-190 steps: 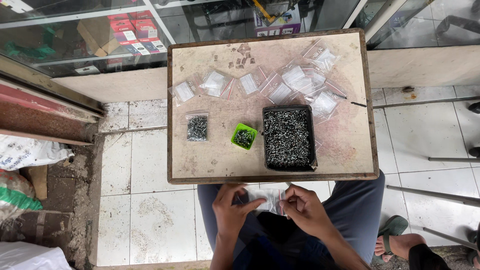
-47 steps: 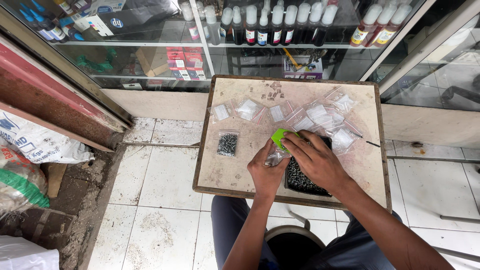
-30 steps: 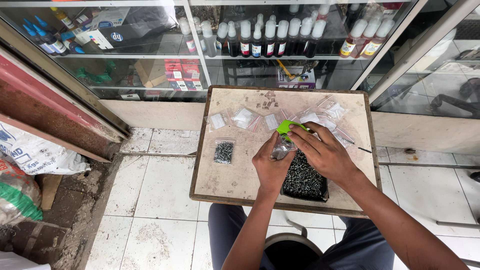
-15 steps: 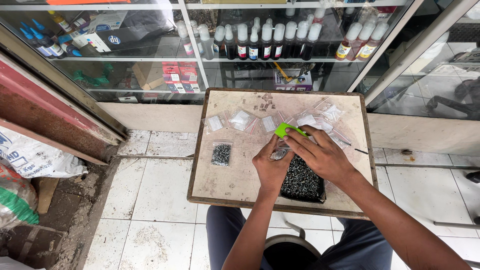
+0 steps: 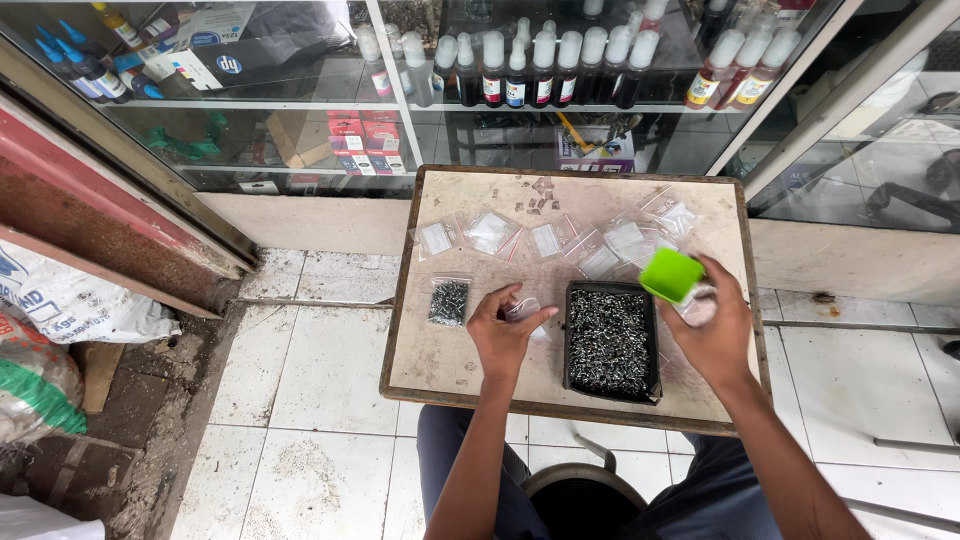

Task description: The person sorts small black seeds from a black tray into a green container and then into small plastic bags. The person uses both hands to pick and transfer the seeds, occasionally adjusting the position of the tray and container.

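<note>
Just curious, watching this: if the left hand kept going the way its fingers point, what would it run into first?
The left hand, pinching a small clear bag, points right and slightly away. It would probably meet the near wall of the black tray of screws first, though depth is hard to judge.

Seen from above: left hand pinching a small clear bag beside a black tray of screws, right hand holding a green cup over a small table.
</note>
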